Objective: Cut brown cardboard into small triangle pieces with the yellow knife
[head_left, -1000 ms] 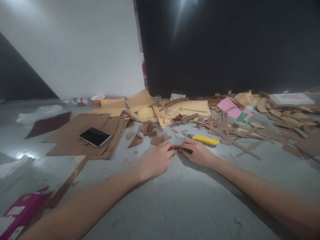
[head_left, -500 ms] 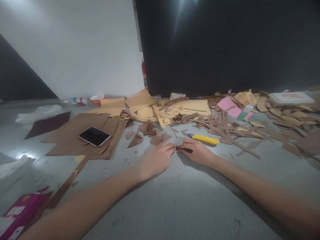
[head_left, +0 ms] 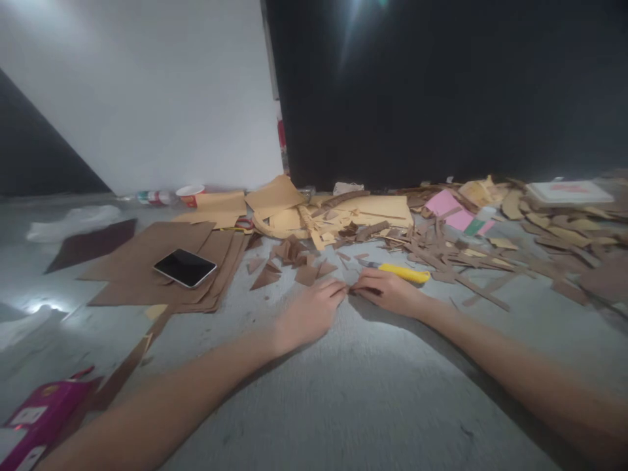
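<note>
Both my hands rest on the grey floor and meet at a small dark brown cardboard piece (head_left: 366, 292). My left hand (head_left: 311, 312) pinches its left end with fingers closed. My right hand (head_left: 390, 291) holds its right end, fingers curled over it. A yellow utility knife (head_left: 400, 273) lies just beyond my right hand. Small brown cardboard triangles (head_left: 294, 261) lie scattered just beyond my left hand.
A phone (head_left: 185, 267) lies on stacked brown cardboard sheets (head_left: 147, 255) at left. Tan sheets (head_left: 377, 209), strips and scraps (head_left: 490, 258) litter the floor along a dark wall. A pink sheet (head_left: 449, 206), a red cup (head_left: 190, 193), a bottle (head_left: 152, 197) and a magenta box (head_left: 36, 418) lie around.
My hands have stayed together on the small piece, shifting very slightly away from me. Nothing else has moved.
</note>
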`<action>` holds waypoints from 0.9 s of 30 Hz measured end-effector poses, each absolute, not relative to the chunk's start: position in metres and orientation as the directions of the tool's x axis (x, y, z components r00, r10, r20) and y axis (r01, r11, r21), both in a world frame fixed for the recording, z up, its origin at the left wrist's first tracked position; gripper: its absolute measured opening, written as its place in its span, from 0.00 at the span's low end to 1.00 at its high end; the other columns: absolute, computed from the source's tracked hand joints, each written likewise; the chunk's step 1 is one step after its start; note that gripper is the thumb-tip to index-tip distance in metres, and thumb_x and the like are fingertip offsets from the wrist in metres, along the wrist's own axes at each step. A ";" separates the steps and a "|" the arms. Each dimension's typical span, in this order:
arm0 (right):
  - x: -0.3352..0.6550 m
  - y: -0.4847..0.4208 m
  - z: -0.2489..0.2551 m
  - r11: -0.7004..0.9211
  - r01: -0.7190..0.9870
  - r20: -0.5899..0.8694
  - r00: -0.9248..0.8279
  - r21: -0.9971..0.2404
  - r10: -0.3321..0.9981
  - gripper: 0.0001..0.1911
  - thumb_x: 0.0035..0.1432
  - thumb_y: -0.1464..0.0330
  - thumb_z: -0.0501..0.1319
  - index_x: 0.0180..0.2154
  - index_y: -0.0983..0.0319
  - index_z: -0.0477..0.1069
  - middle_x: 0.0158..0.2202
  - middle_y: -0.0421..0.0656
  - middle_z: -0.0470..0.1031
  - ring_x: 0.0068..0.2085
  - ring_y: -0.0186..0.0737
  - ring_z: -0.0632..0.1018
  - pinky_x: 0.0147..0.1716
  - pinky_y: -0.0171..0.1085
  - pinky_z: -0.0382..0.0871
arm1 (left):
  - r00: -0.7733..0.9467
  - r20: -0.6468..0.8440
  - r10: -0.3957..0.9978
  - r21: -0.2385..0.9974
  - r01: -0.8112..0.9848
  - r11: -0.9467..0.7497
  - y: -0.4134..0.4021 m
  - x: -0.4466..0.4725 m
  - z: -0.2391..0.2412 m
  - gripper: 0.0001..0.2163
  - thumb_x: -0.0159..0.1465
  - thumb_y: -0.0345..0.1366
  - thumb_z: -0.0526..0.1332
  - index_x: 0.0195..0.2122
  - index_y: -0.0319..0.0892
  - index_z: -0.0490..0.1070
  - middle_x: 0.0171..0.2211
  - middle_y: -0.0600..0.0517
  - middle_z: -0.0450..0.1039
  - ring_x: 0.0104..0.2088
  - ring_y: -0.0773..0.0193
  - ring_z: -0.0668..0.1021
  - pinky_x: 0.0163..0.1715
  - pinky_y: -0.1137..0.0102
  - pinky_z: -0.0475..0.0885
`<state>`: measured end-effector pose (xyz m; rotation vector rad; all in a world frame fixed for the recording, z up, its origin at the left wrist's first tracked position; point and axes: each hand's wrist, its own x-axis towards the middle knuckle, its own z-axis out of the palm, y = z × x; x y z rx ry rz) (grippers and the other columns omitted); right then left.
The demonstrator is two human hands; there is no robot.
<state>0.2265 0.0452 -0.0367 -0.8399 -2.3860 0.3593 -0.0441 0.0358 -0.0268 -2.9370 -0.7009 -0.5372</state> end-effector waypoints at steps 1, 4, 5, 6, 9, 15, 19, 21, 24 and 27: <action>0.225 0.045 -0.037 0.754 0.489 0.431 -0.622 -0.438 0.654 0.12 0.78 0.66 0.59 0.45 0.57 0.82 0.42 0.45 0.81 0.43 0.43 0.82 0.44 0.41 0.76 | 0.837 0.347 0.422 0.006 0.448 -0.894 0.036 -0.044 -0.027 0.19 0.74 0.24 0.52 0.61 0.34 0.75 0.60 0.40 0.79 0.67 0.54 0.76 0.70 0.60 0.70; 0.221 0.044 -0.035 0.707 0.501 0.405 -0.586 -0.499 0.702 0.12 0.77 0.66 0.59 0.42 0.57 0.80 0.41 0.44 0.81 0.41 0.42 0.81 0.43 0.41 0.76 | 0.838 0.334 0.431 0.026 0.449 -0.893 0.036 -0.045 -0.027 0.20 0.72 0.22 0.52 0.61 0.34 0.74 0.60 0.39 0.78 0.66 0.54 0.76 0.69 0.59 0.71; 0.220 0.044 -0.034 0.688 0.510 0.390 -0.575 -0.517 0.719 0.12 0.77 0.66 0.59 0.41 0.57 0.80 0.40 0.44 0.81 0.41 0.42 0.81 0.43 0.40 0.75 | 0.837 0.331 0.436 0.038 0.449 -0.893 0.036 -0.045 -0.027 0.21 0.71 0.22 0.52 0.61 0.34 0.74 0.60 0.39 0.78 0.65 0.54 0.77 0.68 0.59 0.72; 0.218 0.044 -0.033 0.666 0.524 0.375 -0.560 -0.531 0.739 0.12 0.77 0.66 0.59 0.40 0.57 0.80 0.40 0.43 0.80 0.40 0.42 0.81 0.43 0.40 0.75 | 0.837 0.327 0.440 0.051 0.449 -0.892 0.036 -0.045 -0.028 0.21 0.71 0.21 0.52 0.61 0.34 0.74 0.60 0.39 0.78 0.65 0.53 0.77 0.67 0.58 0.73; 0.215 0.044 -0.033 0.592 0.580 0.325 -0.503 -0.560 0.801 0.10 0.75 0.66 0.61 0.39 0.58 0.79 0.37 0.43 0.79 0.36 0.41 0.79 0.39 0.39 0.73 | 0.838 0.317 0.443 0.076 0.444 -0.893 0.036 -0.046 -0.028 0.22 0.70 0.21 0.52 0.62 0.35 0.73 0.60 0.39 0.78 0.65 0.53 0.77 0.66 0.57 0.74; 0.210 0.044 -0.038 0.520 0.635 0.281 -0.444 -0.571 0.851 0.07 0.72 0.69 0.64 0.37 0.60 0.76 0.37 0.43 0.77 0.37 0.40 0.77 0.39 0.37 0.69 | 0.833 0.288 0.473 0.123 0.458 -0.881 0.034 -0.046 -0.022 0.22 0.68 0.19 0.52 0.61 0.35 0.72 0.60 0.38 0.77 0.63 0.51 0.78 0.62 0.56 0.77; 0.207 0.044 -0.039 0.481 0.666 0.260 -0.409 -0.570 0.875 0.07 0.71 0.70 0.64 0.36 0.60 0.75 0.36 0.43 0.77 0.37 0.41 0.76 0.39 0.37 0.67 | 0.827 0.251 0.503 0.146 0.482 -0.864 0.032 -0.045 -0.019 0.22 0.67 0.18 0.52 0.59 0.36 0.73 0.59 0.39 0.77 0.61 0.52 0.79 0.60 0.57 0.78; 0.206 0.045 -0.036 0.462 0.679 0.235 -0.404 -0.571 0.884 0.08 0.71 0.70 0.64 0.36 0.60 0.76 0.36 0.43 0.77 0.36 0.41 0.76 0.39 0.37 0.67 | 0.823 0.245 0.512 0.148 0.490 -0.859 0.032 -0.044 -0.018 0.22 0.67 0.18 0.52 0.59 0.37 0.72 0.59 0.40 0.77 0.62 0.52 0.79 0.61 0.58 0.77; 0.204 0.048 -0.031 0.428 0.700 0.175 -0.406 -0.572 0.897 0.09 0.71 0.70 0.64 0.35 0.61 0.77 0.36 0.43 0.78 0.35 0.40 0.76 0.38 0.37 0.66 | 0.815 0.234 0.529 0.138 0.511 -0.848 0.031 -0.044 -0.016 0.23 0.67 0.18 0.53 0.60 0.37 0.71 0.58 0.40 0.78 0.62 0.52 0.79 0.61 0.58 0.77; 0.203 0.052 -0.028 0.394 0.730 0.126 -0.395 -0.559 0.910 0.10 0.70 0.71 0.64 0.33 0.61 0.77 0.34 0.43 0.78 0.34 0.40 0.75 0.35 0.37 0.63 | 0.827 0.229 0.513 0.125 0.497 -0.859 0.032 -0.045 -0.016 0.25 0.66 0.19 0.54 0.64 0.39 0.69 0.59 0.41 0.77 0.62 0.51 0.78 0.62 0.57 0.77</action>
